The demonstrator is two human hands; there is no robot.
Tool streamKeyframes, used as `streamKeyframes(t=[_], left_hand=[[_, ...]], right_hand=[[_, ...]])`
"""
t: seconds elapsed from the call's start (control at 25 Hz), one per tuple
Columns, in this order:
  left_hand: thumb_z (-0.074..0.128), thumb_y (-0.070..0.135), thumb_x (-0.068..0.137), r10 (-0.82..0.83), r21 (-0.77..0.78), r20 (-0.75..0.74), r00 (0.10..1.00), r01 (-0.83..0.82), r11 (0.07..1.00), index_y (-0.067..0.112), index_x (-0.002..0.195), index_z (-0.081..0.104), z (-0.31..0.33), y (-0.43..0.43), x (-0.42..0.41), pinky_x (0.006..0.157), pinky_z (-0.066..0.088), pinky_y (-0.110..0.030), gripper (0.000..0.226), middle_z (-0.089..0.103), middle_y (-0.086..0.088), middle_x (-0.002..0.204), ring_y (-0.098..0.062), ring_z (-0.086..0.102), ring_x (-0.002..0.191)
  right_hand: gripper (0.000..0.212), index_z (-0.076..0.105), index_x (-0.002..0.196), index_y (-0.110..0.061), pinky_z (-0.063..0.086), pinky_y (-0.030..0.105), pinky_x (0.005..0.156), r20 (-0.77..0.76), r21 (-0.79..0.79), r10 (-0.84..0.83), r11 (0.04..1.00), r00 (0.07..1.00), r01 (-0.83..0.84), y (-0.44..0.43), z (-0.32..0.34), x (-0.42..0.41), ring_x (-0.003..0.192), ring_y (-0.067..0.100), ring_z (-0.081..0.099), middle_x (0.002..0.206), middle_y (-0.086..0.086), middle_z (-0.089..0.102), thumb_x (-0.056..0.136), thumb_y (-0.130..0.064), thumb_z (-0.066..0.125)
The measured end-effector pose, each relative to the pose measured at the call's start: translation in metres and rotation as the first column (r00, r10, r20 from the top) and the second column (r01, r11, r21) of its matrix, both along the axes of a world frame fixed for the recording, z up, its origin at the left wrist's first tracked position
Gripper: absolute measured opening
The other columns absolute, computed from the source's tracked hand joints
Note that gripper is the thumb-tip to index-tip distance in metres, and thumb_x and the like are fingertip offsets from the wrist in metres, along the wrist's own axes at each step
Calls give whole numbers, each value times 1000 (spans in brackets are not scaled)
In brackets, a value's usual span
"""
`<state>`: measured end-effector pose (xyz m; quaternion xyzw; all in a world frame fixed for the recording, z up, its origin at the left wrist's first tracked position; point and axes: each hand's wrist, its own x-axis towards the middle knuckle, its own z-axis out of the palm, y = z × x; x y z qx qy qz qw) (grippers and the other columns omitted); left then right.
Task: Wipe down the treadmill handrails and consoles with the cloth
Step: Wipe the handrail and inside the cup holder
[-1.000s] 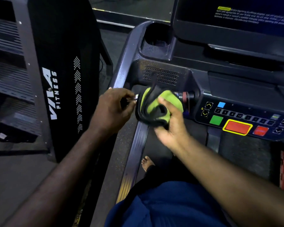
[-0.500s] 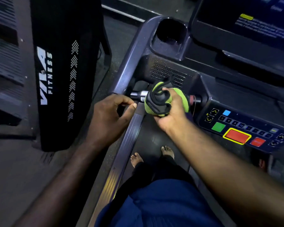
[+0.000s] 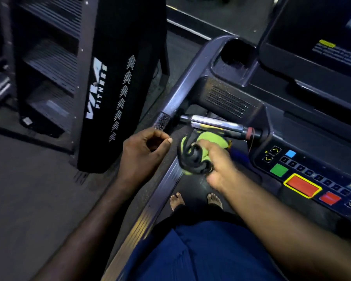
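The right hand (image 3: 218, 161) is clenched round a bunched green-and-black cloth (image 3: 195, 159), fingers wrapped over the wad so that dark folds bulge out at its nine o'clock side. The left hand (image 3: 142, 153) sits at nine o'clock of the cloth, curled in on itself with thumb tip against the forefinger, and I can see nothing inside it; it is just below the textured end of the side handrail (image 3: 182, 92) and not on it. At twelve o'clock of the cloth runs the chrome grip bar (image 3: 213, 123), with green reflected in its underside; the cloth is close beneath it, though whether they touch I cannot tell. The keypad (image 3: 304, 173) with its red button (image 3: 302, 186) lies at three o'clock, the cup holder (image 3: 236, 55) further up at twelve. From where I stand this looks like the grip-bar stage, with the bar exposed and the console face not yet reached. The next move, I'd say, calls for spreading the wad to a flatter face, wrapping it on the bar or sliding on to the handrail, and going lightly over those buttons.
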<state>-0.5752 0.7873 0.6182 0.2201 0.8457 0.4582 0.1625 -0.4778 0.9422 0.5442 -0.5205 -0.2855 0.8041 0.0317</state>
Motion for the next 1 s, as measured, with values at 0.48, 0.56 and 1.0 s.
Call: streamKeyframes(t=[0.48,0.56,1.0], left_hand=[[79,17,93,559,-84,-137,818,-572,816,25,90,77,20,-73,97,76,43,-7,8,74,18,88,5,67,84],[79,16,92,613,-108,-150,776,-629,770,24,91,78,17,-79,128,77,44,-7,8,74,19,88,6,67,85],[79,22,92,753,-131,-219,620,-784,607,29,96,75,15,-141,165,81,50,-17,8,68,19,92,7,65,86]], right_hand=[[114,27,161,-36,16,57,126,820,569,493,-754,290,-328,24,49,-81,159,30,14,172,5,17,67,-76,79],[112,33,159,-35,7,60,128,876,468,417,-857,243,-217,11,30,-92,161,30,12,172,8,22,70,-103,41],[40,66,130,-34,35,54,111,694,623,523,-781,495,-49,-73,10,-70,138,30,48,143,0,60,102,-51,42]])
